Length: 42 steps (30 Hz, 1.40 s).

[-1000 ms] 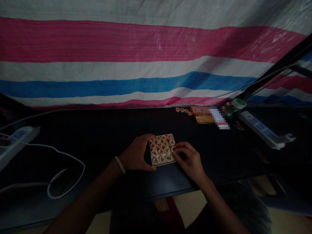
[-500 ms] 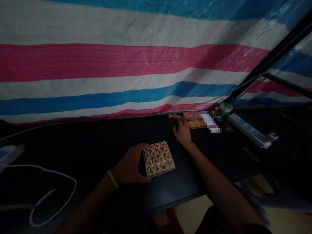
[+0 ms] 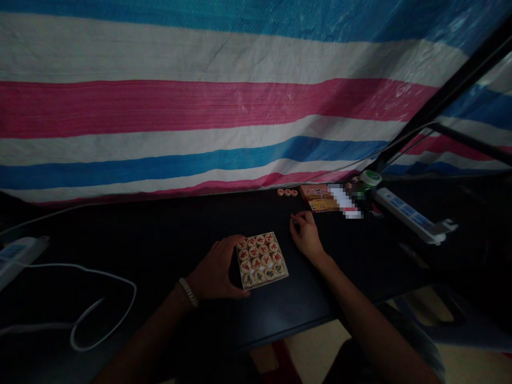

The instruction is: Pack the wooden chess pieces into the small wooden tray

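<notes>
A square tray of Chinese chess pieces [image 3: 262,260] lies on the dark table, its round discs set in rows. Most discs bear red characters; the row nearest me has black ones. My left hand [image 3: 218,269] grips the tray from the left, with thumb and fingers at its near and far corners. To the right of the tray, my right hand [image 3: 307,237] is just above or on the table, fingers curled together. Whatever may be in that pinch is hidden. Beyond it, three loose chess pieces [image 3: 288,192] lie in a row by the striped sheet.
An orange-brown printed box [image 3: 314,198] lies right of the loose pieces. Behind it stands a container with a green lid [image 3: 370,177]. A power strip [image 3: 410,215] is at the right, and a white cable [image 3: 134,298] loops at the left. Striped sheeting [image 3: 192,106] hangs behind.
My right hand has drawn back toward me from the loose pieces and the printed box, its fingers now curled. My left hand still grips the tray. The view has shifted slightly.
</notes>
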{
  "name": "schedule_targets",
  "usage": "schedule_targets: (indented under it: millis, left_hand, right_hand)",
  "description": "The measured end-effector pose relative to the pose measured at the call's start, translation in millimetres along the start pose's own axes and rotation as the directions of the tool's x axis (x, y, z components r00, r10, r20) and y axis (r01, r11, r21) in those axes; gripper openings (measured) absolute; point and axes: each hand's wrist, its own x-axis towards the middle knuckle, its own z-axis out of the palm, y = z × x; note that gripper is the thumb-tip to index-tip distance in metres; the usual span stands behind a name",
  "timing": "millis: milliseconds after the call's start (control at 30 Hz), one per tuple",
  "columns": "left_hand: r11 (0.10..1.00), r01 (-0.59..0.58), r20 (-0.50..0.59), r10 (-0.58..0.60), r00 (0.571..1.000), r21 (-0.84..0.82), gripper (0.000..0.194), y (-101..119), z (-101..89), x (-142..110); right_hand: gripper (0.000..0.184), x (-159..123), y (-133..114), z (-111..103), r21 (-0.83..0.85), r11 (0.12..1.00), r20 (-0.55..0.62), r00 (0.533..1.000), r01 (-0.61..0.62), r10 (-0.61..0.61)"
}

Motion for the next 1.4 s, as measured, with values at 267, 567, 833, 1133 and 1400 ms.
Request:
schedule_targets:
  millis: [267,567,833,1133,1400]
  left_hand:
    - [0.999,0.019,0.002,-0.019,1.000,0.039,0.128,2.0,1.2,-1.1]
    - [0.999,-0.046,-0.028,0.047,0.999,0.027,0.124,-2.9,3.5,-1.2]
    - [0.997,-0.065,-0.012,0.065,0.998,0.037,0.120,-0.2,1.2,0.3]
    - [0.997,-0.074,-0.035,0.075,0.997,0.036,0.122,0.0,3.1,0.4]
    - [0.997,-0.068,-0.050,0.070,0.996,0.040,0.124,0.7,3.0,-1.3]
  right_hand:
    - [0.021,-56.1,-54.1,-38.5,0.234,0.965,0.056,0.993,-0.117,0.107]
    - [0.013,-115.2,-164.9,-17.5,0.433,0.901,0.165,0.979,0.036,-0.118]
    - [0.016,-121.6,-172.9,-5.7,0.378,0.926,0.044,0.999,-0.009,-0.009]
    - [0.029,-142.9,-169.6,-7.5,0.133,0.991,0.075,0.996,0.026,-0.037]
    - [0.036,-141.9,-174.0,-16.8,0.090,0.993,0.126,0.989,0.071,-0.082]
